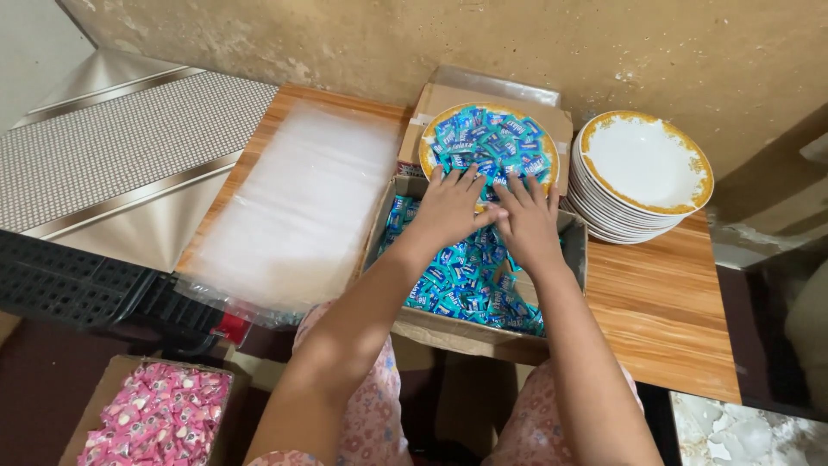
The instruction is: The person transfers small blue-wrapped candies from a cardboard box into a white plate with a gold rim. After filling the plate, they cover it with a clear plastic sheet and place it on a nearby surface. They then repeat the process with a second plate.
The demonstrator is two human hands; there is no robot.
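Both hands are side by side in the middle of the frame, palms down, reaching over a cardboard box [565, 259] stuffed with little blue candy wrappers [466, 280]. The left hand [450, 207] has its fingers [453, 179] spread flat and open, tips touching the near rim of a gold-edged plate [429, 142] that's heaped with the same blue candies [492, 138]. The right hand [528, 220] is just beside it, thumbs nearly touching, fingers also spread and open, resting on the candies where plate and box meet; neither hand is really gripping anything as far as I can see. The plate sits at the far edge of the box, center top of the frame. To the right of it is a stack of empty white plates [642, 173] with gold trim on the wooden surface [664, 311]. Left of the box lies a pile of clear plastic bags [297, 203]. Bottom left there's another box of pink candies [159, 414] down on the floor.
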